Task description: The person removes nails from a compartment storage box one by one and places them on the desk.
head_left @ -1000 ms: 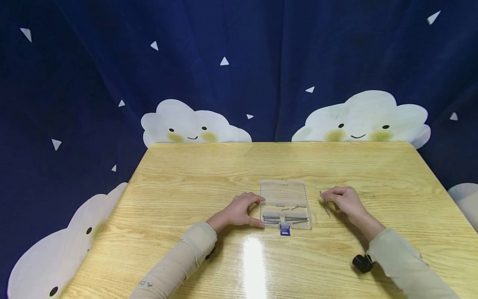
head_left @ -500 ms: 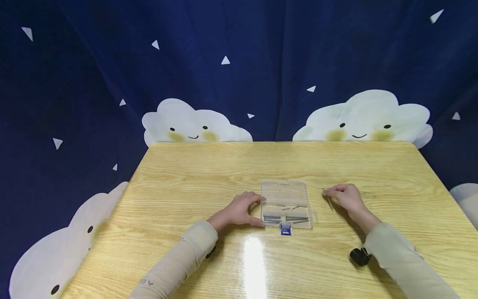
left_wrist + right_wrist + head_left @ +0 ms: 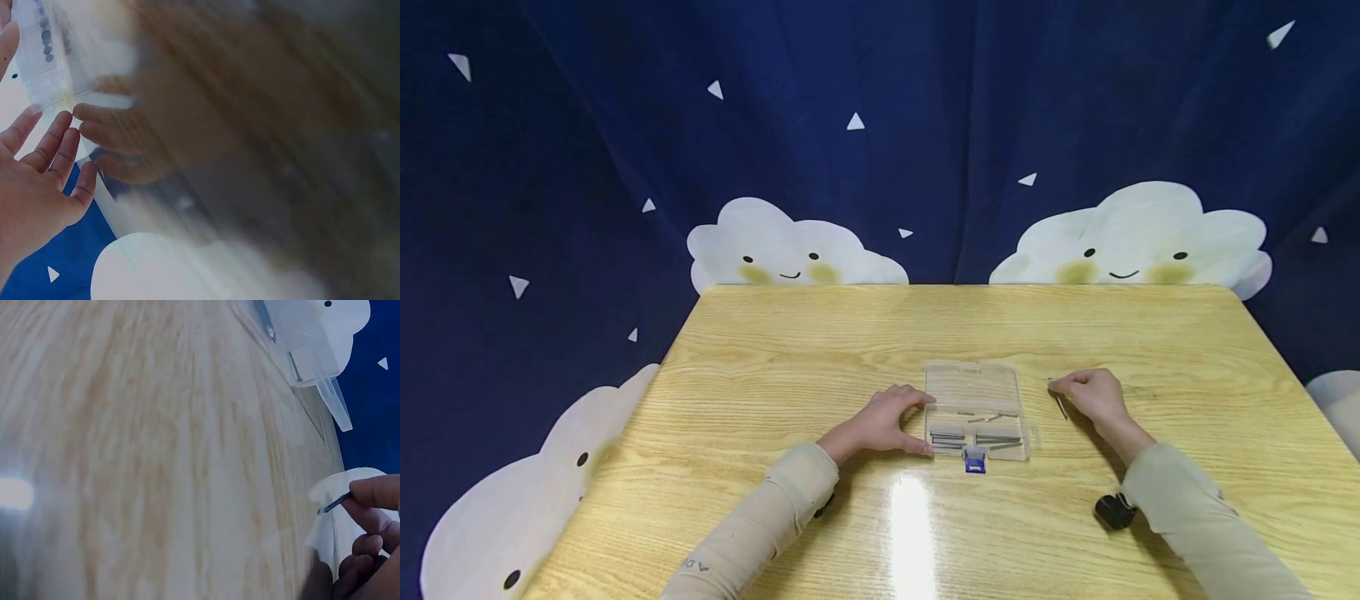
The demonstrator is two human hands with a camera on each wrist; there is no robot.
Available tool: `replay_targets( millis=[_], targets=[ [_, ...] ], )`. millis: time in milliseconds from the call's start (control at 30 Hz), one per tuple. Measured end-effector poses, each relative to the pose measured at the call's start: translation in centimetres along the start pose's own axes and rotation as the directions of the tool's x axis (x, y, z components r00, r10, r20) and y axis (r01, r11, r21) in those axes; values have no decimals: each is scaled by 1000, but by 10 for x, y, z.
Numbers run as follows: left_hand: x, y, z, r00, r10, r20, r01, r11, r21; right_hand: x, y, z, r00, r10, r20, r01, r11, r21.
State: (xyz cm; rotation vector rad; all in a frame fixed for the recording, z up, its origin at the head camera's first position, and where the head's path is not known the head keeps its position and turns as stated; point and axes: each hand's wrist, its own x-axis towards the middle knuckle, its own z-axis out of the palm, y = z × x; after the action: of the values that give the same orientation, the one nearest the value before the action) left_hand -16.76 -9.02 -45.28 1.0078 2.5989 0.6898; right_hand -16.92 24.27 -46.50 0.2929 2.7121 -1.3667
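Right-hand grip, head view: narrow, the thumb and fingertips of the right hand (image 3: 1097,396) pinching a thin, dark grey metal nail (image 3: 1060,406) to the right of the box; whether its lower end touches the tabletop (image 3: 812,350) of pale wood grain, I cannot tell.
Left-hand grip, head view: wide, the left hand (image 3: 883,421) spread along the box's left side, thumb near the front corner, forefinger near the hinge.
Clear plastic box, head view: a shallow, see-through rectangular box (image 3: 1011,457) with its flat transparent lid (image 3: 972,383) open on the far side.
Box contents, head view: long grey nails (image 3: 997,438) in the front right compartment, more grey nails (image 3: 947,435) in the front left, a few short ones (image 3: 988,418) in the back row.
Latch and flap, head view: a blue plastic latch (image 3: 975,462) juts from the front; a clear flap (image 3: 1033,435) sticks out rightward, between box and right hand.
Backdrop, head view: navy curtain (image 3: 925,125) with smiling white clouds (image 3: 790,242) beyond the far edge.
Left wrist view: spread fingers by the box, dark round spots showing through its plastic; the tabletop is blurred.
Right wrist view: the pinched nail pokes from the fingertips; the box corner and its flap are near, with a grey nail inside.
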Motion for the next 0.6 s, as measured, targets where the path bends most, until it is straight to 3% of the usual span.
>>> replay_targets(
  millis=[600],
  targets=[
    [1, 0, -1, 1000, -6, 5, 6, 1000, 6, 2, 1, 7, 988, -84, -129, 62, 984, -167]
  ],
)
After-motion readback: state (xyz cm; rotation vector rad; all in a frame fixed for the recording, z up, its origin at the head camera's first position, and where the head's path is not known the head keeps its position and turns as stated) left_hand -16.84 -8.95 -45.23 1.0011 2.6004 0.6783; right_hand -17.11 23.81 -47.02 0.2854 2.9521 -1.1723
